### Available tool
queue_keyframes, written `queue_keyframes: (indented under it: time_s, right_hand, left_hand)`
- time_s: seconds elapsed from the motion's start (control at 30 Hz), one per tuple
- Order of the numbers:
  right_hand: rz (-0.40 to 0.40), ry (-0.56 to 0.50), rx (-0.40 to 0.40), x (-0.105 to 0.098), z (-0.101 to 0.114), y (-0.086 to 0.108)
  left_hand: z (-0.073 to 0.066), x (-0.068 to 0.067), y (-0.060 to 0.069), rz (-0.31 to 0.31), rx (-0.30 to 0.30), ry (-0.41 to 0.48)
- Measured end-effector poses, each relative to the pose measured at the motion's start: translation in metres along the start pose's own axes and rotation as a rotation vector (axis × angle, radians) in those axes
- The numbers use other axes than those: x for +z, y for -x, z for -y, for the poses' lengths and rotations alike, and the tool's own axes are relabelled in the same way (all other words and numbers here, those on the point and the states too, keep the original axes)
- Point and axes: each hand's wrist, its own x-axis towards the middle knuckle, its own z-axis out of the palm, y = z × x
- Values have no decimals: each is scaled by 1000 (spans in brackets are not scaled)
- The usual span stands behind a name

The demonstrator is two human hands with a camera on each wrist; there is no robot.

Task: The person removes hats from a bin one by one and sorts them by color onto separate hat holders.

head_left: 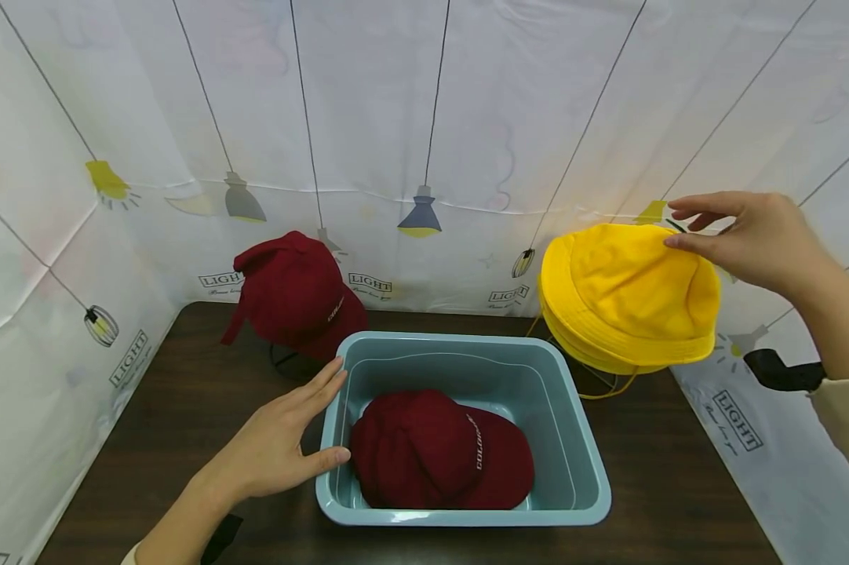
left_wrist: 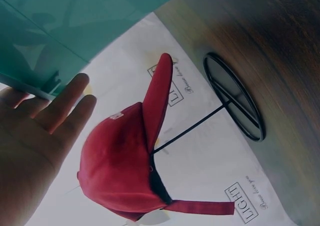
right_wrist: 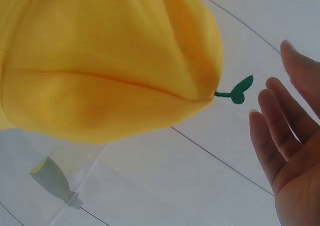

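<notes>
A yellow bucket hat [head_left: 629, 290] sits on a wire stand at the right, with a small green leaf sprout [right_wrist: 239, 91] at its crown. Just off that sprout is my right hand [head_left: 756, 235]; in the right wrist view its fingers are loosely bent with nothing between them. My left hand [head_left: 276, 443] rests against the left rim of a light blue bin [head_left: 460, 341], fingers spread. Inside the bin lies a dark red baseball cap [head_left: 424, 447], its brim to the right. Another dark red cap [left_wrist: 125, 161] hangs on a black wire stand [left_wrist: 232, 100] at the left.
All of this stands on a dark brown wooden table [head_left: 650, 471]. Behind and at the sides hangs a white sheet [head_left: 368, 102] printed with lamps. A yellow cord [head_left: 608, 395] dangles from the bucket hat beside the bin's right end.
</notes>
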Motion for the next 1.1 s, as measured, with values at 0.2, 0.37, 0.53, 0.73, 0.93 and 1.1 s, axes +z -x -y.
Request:
queue_keyframes:
  time_s: [0.2,0.37,0.53,0.73,0.93,1.1]
  right_hand:
    - [-64,-57,-77,11,11,11]
    - [-127,-84,-188,23,18,21]
    - [-138,-133,-223,34,27,28]
    - [-112,-181,-260,46,39,33]
    - [-98,-180,-313,57,50,37]
    - [-78,-211,-361,67,59,42]
  left_hand:
    - [1,0,0,4,-8,5]
    - [0,-1,-1,10,-21,10]
    - [0,-1,-2,10,-22,15]
    - [-1,-1,-1,8,-18,5]
    - [0,0,-1,8,-22,5]
    - [0,1,0,3,-17,14]
